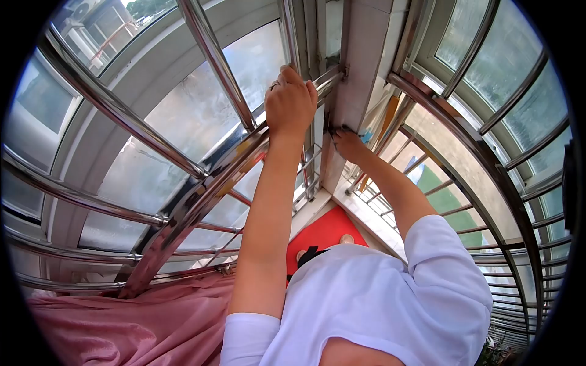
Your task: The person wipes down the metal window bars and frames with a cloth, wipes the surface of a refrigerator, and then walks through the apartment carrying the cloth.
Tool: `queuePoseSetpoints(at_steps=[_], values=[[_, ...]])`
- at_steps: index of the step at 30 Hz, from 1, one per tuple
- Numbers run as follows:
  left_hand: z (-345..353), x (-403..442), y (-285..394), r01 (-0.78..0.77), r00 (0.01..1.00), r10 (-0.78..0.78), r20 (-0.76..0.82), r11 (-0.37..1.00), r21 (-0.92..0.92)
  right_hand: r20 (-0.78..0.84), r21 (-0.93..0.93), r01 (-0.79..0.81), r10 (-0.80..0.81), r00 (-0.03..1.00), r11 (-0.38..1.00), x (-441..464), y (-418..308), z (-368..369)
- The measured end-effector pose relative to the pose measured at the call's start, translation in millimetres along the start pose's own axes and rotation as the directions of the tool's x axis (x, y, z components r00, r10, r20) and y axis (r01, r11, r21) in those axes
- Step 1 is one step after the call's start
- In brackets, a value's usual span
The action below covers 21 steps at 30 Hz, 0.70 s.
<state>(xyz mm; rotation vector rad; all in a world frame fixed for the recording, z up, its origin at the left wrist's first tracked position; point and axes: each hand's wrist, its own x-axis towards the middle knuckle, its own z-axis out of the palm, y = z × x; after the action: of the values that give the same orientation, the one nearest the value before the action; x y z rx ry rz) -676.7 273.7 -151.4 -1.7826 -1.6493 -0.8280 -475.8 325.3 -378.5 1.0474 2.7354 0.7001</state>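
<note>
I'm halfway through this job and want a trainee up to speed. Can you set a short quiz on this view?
1. Multiple choice: what is the left hand closed around?
A) a window handle
B) the metal railing
C) a hose

2. True or false: the right hand is at the corner post, apart from the left hand.

3. Fill the gap: the mat under the feet is ____ in colour.

Key: 1 B; 2 true; 3 red.
</note>
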Motion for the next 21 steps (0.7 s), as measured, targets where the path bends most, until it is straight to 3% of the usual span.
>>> queuePoseSetpoints(at_steps=[2, 4, 5, 8, 9, 11, 12, 13, 14, 15, 16, 17, 18, 19, 20, 21], values=[[-1.4, 1.2, 1.9, 0.010, 1.000, -0.010, 0.004, 1.000, 0.013, -0.009, 0.004, 0.055, -0.055, 0.998, 0.998, -2.3, 21.5, -23.8], [-2.7, -0.7, 2.7, 0.019, 1.000, -0.019, 0.013, 1.000, 0.019, -0.378, 0.047, 0.006, 0.012, 0.926, 0.999, -5.3, 39.5, -51.1], [-3.2, -0.8, 2.5, 0.031, 0.999, -0.031, 0.019, 1.000, -0.003, -0.378, 0.041, 0.004, 0.012, 0.926, 0.999, -5.0, 48.8, -61.2], [-3.1, -0.3, 4.6, 0.064, 0.998, -0.064, 0.022, 0.997, -0.029, -0.642, 0.055, -0.018, 0.049, 0.765, 0.998, -4.3, 59.6, -84.8], [-3.6, -0.9, 6.6, 0.084, 0.996, -0.083, 0.021, 0.996, -0.031, -0.642, 0.053, -0.022, 0.051, 0.765, 0.998, -6.4, 56.4, -80.5], [-6.6, -1.4, 9.6, 0.096, 0.995, -0.095, 0.012, 0.995, -0.030, -0.339, -0.099, -0.030, -0.006, 0.941, 0.995, -4.7, 45.7, -57.2], [-7.0, -1.8, 9.3, 0.100, 0.994, -0.099, 0.038, 0.994, -0.034, -0.256, -0.024, 0.008, -0.014, 0.967, 1.000, -5.3, 37.1, -44.9], [-6.9, -4.3, 9.6, 0.109, 0.992, -0.106, 0.067, 0.993, -0.037, -0.262, -0.029, 0.002, -0.010, 0.965, 1.000, -10.9, 30.6, -46.4], [-8.5, -8.8, 12.4, 0.081, 0.994, -0.084, -0.063, 0.996, -0.043, -0.261, 0.101, -0.034, 0.059, 0.964, 0.994, -16.1, 22.7, -47.2], [-11.1, -16.1, 14.6, 0.083, 0.994, -0.085, -0.068, 0.996, -0.038, -0.251, 0.233, -0.065, 0.125, 0.960, 0.970, -17.8, 15.9, -47.9], [-17.5, -24.3, 18.1, 0.013, 0.988, -0.029, -0.154, 0.994, -0.105, -0.258, 0.233, -0.061, 0.122, 0.958, 0.971, -16.6, 11.6, -49.4], [-23.4, -33.7, 22.0, -0.063, 0.970, 0.021, -0.241, 0.984, -0.166, -0.234, 0.603, -0.125, 0.325, 0.916, 0.788, -15.5, 8.7, -52.3], [-22.3, -49.0, 24.8, -0.085, 0.975, 0.012, -0.222, 0.943, -0.321, -0.125, 0.873, -0.142, 0.497, 0.859, 0.466, -16.1, 7.2, -54.8], [-23.3, -62.1, 27.0, -0.107, 0.980, 0.036, -0.198, 0.926, -0.363, -0.123, 0.876, -0.142, 0.499, 0.858, 0.462, -19.1, 7.3, -60.5], [-16.8, -76.7, 30.7, -0.071, 0.988, -0.002, -0.153, 0.879, -0.471, 0.043, 0.998, -0.065, 0.541, 0.840, 0.021, -23.7, 10.3, -73.4], [-7.8, -90.8, 35.7, -0.029, 0.994, -0.037, -0.102, 0.819, -0.573, 0.213, 0.905, 0.026, 0.504, 0.837, -0.424, -30.3, 14.3, -86.7]])
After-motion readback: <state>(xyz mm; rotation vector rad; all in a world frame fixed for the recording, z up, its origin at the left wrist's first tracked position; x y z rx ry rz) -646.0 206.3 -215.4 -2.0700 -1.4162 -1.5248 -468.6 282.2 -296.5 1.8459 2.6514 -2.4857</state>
